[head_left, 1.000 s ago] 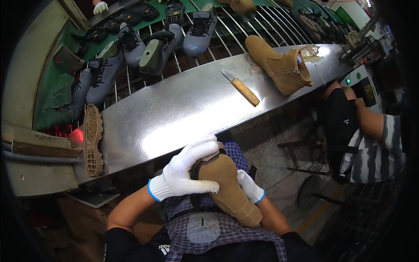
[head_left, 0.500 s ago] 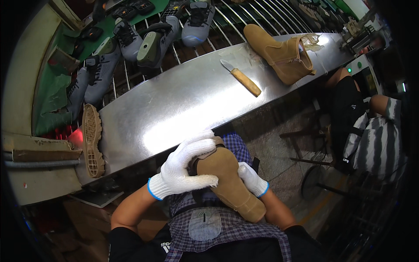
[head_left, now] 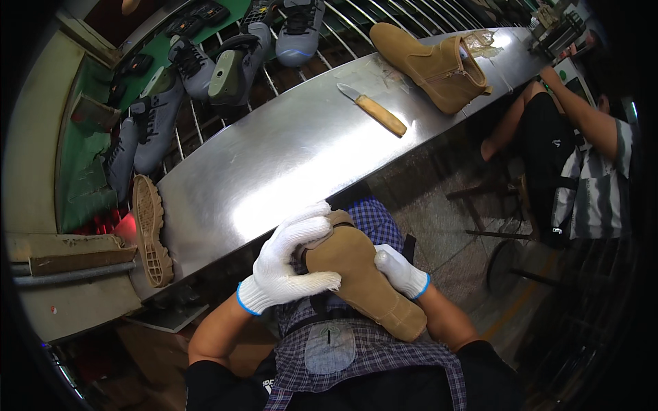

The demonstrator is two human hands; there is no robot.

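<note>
A tan suede boot (head_left: 363, 274) rests over my lap, tilted, its broad rounded end up by my left hand and its narrower end pointing to the lower right. My left hand (head_left: 288, 253), in a white knit glove with a blue cuff, wraps around the broad end, thumb across the suede. My right hand (head_left: 401, 270), gloved alike, grips the boot's right side; most of its fingers are hidden behind it. On the metal bench ahead lie a wooden-handled knife (head_left: 379, 114) and another tan ankle boot (head_left: 435, 68) on its side. A lugged tan sole (head_left: 152, 233) sits at the bench's left end.
The shiny metal bench (head_left: 205, 178) runs from left to far right. Behind it, grey laced shoes (head_left: 161, 116) stand on a metal-bar rack (head_left: 339, 34). At the right another person (head_left: 548, 151) sits near a dark stool (head_left: 490, 205).
My view has shifted slightly, so the bench items sit a little higher in it. My grip on the boot stays the same. The other person's arm now stretches toward the bench.
</note>
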